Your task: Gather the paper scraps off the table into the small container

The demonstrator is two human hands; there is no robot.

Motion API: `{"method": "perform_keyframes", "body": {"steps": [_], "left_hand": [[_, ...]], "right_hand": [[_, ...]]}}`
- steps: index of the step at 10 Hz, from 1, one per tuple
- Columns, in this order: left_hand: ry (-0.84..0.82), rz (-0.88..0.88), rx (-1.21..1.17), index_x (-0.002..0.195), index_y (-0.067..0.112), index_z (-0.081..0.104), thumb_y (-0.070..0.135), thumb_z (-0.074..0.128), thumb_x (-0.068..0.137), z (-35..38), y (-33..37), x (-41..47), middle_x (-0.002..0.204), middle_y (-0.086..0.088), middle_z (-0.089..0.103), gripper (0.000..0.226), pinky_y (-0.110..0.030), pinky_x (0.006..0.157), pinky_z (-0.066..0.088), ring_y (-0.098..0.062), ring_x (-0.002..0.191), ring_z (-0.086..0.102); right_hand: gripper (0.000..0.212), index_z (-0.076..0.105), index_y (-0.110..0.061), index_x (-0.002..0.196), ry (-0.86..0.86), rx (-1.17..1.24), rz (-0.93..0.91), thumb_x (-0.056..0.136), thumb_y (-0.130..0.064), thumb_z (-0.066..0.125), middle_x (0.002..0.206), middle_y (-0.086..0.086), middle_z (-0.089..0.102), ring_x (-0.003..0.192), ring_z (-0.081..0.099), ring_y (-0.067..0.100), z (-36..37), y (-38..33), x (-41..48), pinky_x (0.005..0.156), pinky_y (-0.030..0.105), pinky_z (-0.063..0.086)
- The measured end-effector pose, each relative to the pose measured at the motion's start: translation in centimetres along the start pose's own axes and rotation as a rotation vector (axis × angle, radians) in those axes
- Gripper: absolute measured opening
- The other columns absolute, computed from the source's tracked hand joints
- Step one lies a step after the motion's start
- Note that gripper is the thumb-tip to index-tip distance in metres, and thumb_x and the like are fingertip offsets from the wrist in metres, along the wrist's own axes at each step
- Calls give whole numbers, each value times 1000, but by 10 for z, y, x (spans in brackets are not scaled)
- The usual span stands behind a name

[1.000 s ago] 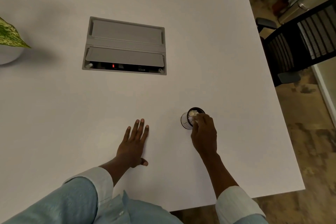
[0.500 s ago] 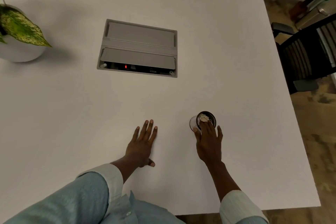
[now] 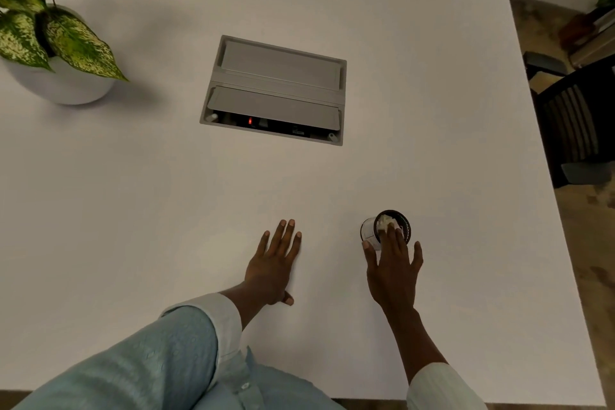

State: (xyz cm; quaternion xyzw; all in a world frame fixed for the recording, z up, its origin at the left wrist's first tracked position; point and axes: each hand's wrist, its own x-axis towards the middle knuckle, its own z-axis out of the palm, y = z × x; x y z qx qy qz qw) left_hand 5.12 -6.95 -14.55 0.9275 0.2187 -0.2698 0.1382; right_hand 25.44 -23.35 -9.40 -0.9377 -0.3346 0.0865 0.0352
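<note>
Nearest the camera, a pale blue sleeve (image 3: pixel 143 363) covers the left forearm, and a lighter cuff (image 3: pixel 439 386) shows at the right wrist. Both arms reach forward over the white table (image 3: pixel 133 210).

The left hand (image 3: pixel 274 266) lies palm down on the table, fingers straight and close together, thumb tucked out to the side. It holds nothing.

The right hand (image 3: pixel 392 268) is to its right, well apart from it. Its fingers are straight and fanned out, with the thumb and little finger spread wide. The middle fingertips reach over the mouth of the container (image 3: pixel 368 234) and rest on the scraps (image 3: pixel 384 222) inside. No finger curls round anything.

The container is a small clear cup with a dark rim. It stands on the table just beyond the right palm, near the table's right side. Pale, crumpled scraps fill its mouth. Whether it stands fully upright or leans, I cannot tell.

Farther on, at mid-table, a grey hatch (image 3: pixel 276 90) sits sunk into the tabletop, its near flap raised over a dark slot where a small red light (image 3: pixel 250 120) glows.

At the far left, a plant (image 3: pixel 73 40) with speckled green leaves grows from a round white pot (image 3: pixel 66 90) on the table.

Past the table's right edge, a dark slatted chair (image 3: pixel 572 123) stands on a brownish floor (image 3: pixel 592 243).
</note>
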Motion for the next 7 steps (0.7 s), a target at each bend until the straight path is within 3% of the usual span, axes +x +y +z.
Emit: {"method": "perform_keyframes", "body": {"steps": [2,3,4,6,7], "left_hand": [[8,17,25,159,10,-25,75,76,70,-2,-3,-1,161,-20,-41,149,-57,128,0,-38,150,-36],[9,42,48,159,12,-24,68,79,73,-6,-8,-4,162,-18,-39,145,-54,129,0,-36,153,-32],[14,89,10,162,14,-17,53,79,82,-12,-21,-9,166,-11,-35,131,-49,130,2,-29,155,-28],[-42,83,-51,164,11,7,35,68,96,-23,-52,-40,171,-3,-22,94,-48,129,14,-21,160,-15],[-74,26,-39,157,6,29,40,61,100,-33,-62,-58,173,-12,3,73,-46,123,28,-29,159,11]], "right_hand": [[52,42,-19,150,16,47,24,107,-46,31,157,1,46,151,31,12,-3,-2,4,126,51,8],[43,49,-20,141,171,104,3,102,-38,44,148,6,55,141,44,24,-11,-10,0,118,55,27],[37,60,-15,129,287,168,-42,97,-34,56,145,12,54,136,44,32,-16,-18,-10,107,53,39],[22,68,-26,115,192,402,-146,94,-33,67,141,-2,46,138,40,16,-8,-46,-41,90,34,55],[20,67,-29,113,142,430,-210,94,-35,68,135,-7,48,133,44,13,-1,-61,-53,83,35,58]]}}
